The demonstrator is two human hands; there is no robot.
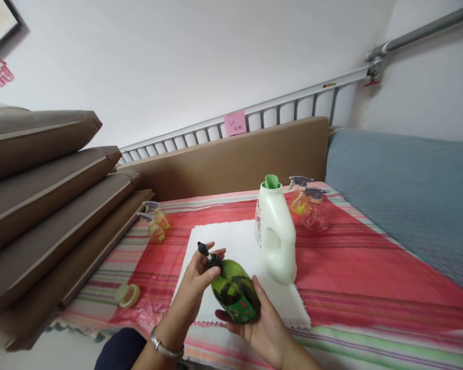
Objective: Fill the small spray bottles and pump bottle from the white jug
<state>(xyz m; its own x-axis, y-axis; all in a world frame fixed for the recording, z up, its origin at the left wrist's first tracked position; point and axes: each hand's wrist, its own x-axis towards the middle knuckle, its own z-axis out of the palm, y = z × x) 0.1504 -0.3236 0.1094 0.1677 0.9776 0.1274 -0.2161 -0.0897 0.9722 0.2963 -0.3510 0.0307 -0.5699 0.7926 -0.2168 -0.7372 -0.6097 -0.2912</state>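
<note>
A green pump bottle [234, 288] with a black pump top is tilted in the air between my hands, above a white cloth [208, 234]. My left hand [200, 272] is closed around its black collar, just below the nozzle. Around the lower body curls my right hand [264, 324], the fingers passing underneath. Behind it and to the right stands a large white jug [278, 236], upright and uncapped, with a green spout in its neck. Neither hand touches the jug.
Two spray bottles [314, 216] stand right of the jug, and two smaller spray bottles [156, 231] stand at the left. A round pale-green lid [128, 296] lies front left on the red striped sheet [355, 272]. Stacked brown cushions [57, 200] border the left; a blue-grey surface [409, 190] borders the right.
</note>
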